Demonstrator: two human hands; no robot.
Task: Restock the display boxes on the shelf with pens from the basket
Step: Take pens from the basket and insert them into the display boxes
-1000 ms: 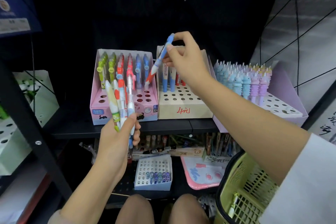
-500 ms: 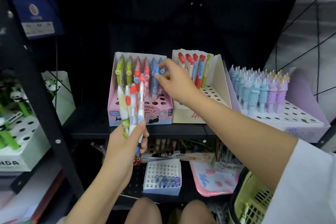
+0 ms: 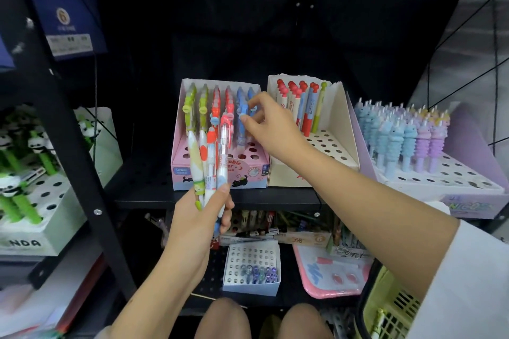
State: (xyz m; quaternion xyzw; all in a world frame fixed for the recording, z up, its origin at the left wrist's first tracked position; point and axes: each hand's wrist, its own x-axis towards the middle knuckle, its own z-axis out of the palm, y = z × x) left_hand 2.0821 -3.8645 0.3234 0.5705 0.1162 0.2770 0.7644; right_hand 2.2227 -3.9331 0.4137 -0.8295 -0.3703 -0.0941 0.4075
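Rightmost, the lilac box [image 3: 468, 173] holds pastel pens; the cream box [image 3: 311, 173] holds a few, the pink box [image 3: 220, 173] coloured rows (right hand [image 3: 271, 125] pinching a blue pen [image 3: 242, 124]); left hand [image 3: 198, 217] grips a bundle of pens [image 3: 209, 157].

We have a single view, from a camera worn on the person's head, looking forward and down from close range at a dark shelf [image 3: 217, 202]. It faces the display boxes head-on, with the knees at the near edge and a basket [image 3: 391, 311] at the near right. No second view shares the scene.
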